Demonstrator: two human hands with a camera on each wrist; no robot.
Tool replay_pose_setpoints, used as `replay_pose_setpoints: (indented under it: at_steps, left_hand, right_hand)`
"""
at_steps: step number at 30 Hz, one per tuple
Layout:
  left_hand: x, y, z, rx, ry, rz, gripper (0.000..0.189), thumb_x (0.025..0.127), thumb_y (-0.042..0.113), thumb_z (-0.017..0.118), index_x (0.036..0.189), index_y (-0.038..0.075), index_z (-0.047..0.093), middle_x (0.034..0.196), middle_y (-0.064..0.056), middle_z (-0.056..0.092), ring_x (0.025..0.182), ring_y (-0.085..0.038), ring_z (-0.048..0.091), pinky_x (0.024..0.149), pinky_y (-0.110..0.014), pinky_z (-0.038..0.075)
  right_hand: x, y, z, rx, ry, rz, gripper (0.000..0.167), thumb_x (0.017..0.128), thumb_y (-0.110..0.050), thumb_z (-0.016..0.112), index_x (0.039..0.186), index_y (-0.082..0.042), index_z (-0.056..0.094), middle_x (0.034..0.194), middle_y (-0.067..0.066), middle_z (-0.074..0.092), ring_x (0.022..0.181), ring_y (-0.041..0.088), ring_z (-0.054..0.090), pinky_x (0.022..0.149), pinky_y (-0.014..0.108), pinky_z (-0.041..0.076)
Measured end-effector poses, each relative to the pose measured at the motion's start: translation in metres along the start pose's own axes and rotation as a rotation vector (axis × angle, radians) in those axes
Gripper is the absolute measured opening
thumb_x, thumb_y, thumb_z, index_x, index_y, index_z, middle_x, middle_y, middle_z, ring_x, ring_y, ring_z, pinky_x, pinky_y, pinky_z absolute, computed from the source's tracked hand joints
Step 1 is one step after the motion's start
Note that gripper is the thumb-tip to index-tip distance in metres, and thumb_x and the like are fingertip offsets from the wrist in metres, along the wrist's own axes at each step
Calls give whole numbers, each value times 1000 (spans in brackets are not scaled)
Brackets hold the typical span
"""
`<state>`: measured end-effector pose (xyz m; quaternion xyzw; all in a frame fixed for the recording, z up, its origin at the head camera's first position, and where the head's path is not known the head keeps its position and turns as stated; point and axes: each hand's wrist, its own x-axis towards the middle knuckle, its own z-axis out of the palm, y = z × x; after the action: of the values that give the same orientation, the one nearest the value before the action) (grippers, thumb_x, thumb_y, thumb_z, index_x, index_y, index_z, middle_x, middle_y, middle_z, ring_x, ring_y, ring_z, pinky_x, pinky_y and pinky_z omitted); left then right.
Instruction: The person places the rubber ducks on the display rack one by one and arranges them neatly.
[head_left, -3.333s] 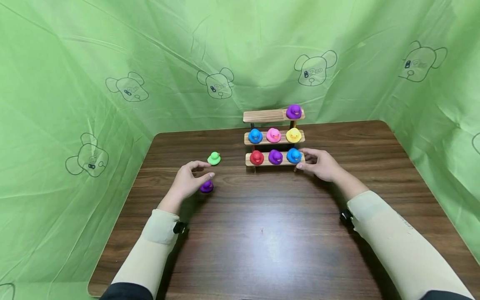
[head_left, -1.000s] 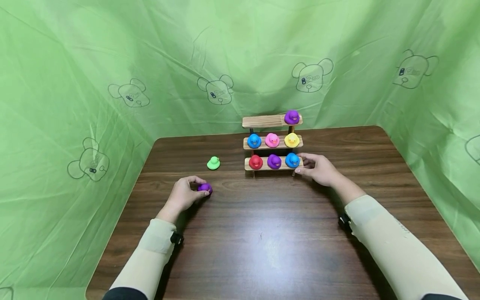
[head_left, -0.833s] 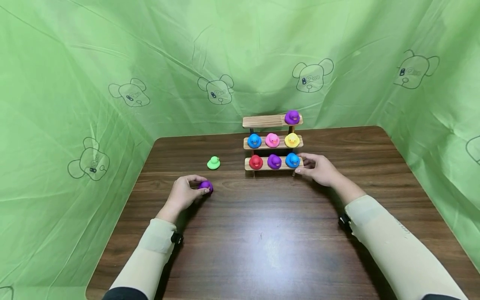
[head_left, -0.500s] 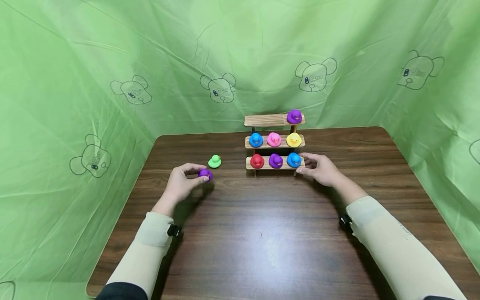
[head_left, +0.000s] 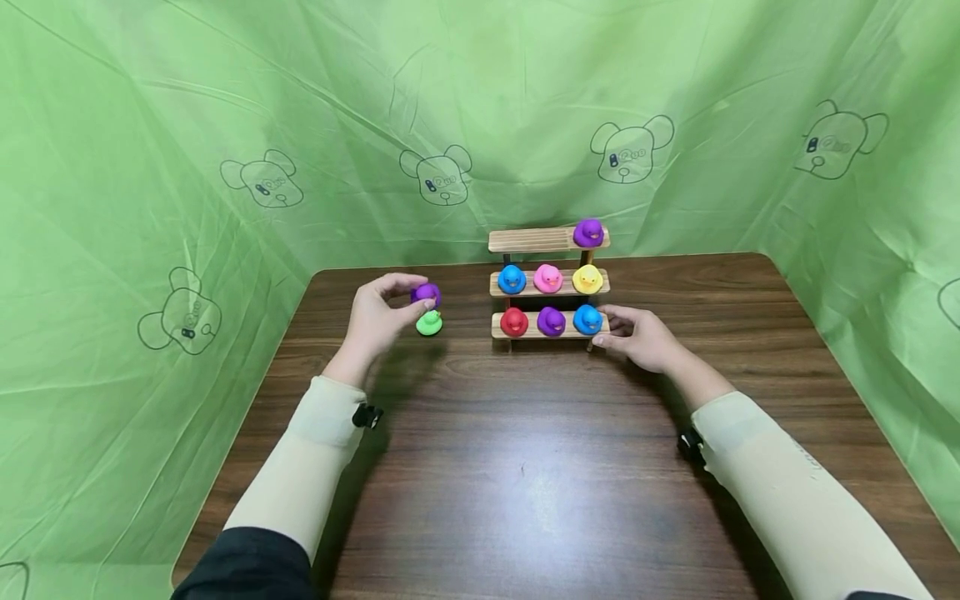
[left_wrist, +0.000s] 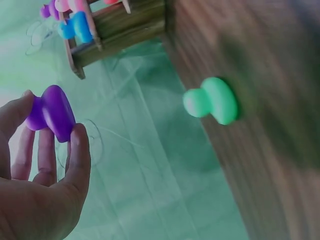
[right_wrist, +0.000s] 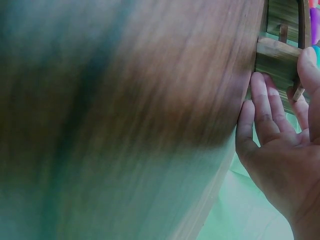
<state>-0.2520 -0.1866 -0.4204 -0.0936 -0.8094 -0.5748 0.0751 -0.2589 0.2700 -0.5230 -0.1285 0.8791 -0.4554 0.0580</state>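
My left hand (head_left: pixel 378 312) pinches a purple rubber duck (left_wrist: pixel 51 112) between thumb and fingers, raised off the table. A green rubber duck (head_left: pixel 429 323) sits on the table just below it in the head view. My right hand (head_left: pixel 637 335) grips the right end of the lowest tier of a three-tier wooden shelf (head_left: pixel 528 242), thumb in front and fingers behind. That tier bears a red duck (head_left: pixel 514 322), a purple duck and a blue duck (head_left: pixel 588 319). On the middle tier stand a blue, a pink and a yellow duck (head_left: pixel 587 279). One purple duck (head_left: pixel 588 233) occupies the top tier's right end.
The dark wooden table (head_left: pixel 480 467) has rounded back corners. Green cloth (head_left: pixel 337 100) with bear-head drawings hangs behind it and at both sides. The shelf stands near the table's back edge.
My left hand has taken hold of the purple duck, lifted it from the table and carried it away from me, past the green duck. My right hand has stayed at the shelf.
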Motion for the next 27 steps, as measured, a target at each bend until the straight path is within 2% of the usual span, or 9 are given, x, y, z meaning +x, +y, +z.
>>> replay_pose_setpoints:
  at_steps: [8,17,22,27]
  left_hand:
    - [34,21,23,25,-31,77,32,85,12,88,116,14,80,113,-6,75,102,-25,74,89,-30,60]
    - [56,32,48,-12,-73,64,31,89,7,84,119,6,78,118,-9,73,112,-26,70,93,-27,58]
    - [67,38,61,-21,-77,77,29,91,8,81,120,6,77,114,-8,74,109,-20,69,95,-28,58]
    - [78,43,77,-41,-92,80,27,92,8,80,119,6,77,113,-7,75,108,-20,69,95,-29,57]
  right_hand:
    - [0,-1,0,3,0,11,60,93,-22,83,146,-6,60,116,20,70,104,32,68,85,26,55]
    - [0,-2,0,5,-4,18,60,93,-22,83,146,-7,60,116,20,70,105,31,67,85,24,55]
    - [-1,-1,-1,-4,-6,19,61,94,-26,82,147,-6,59,116,19,70,105,32,68,84,25,55]
    - [0,0,-1,-13,-6,21,62,94,-28,82,148,-7,59,116,19,70,106,31,67,86,26,55]
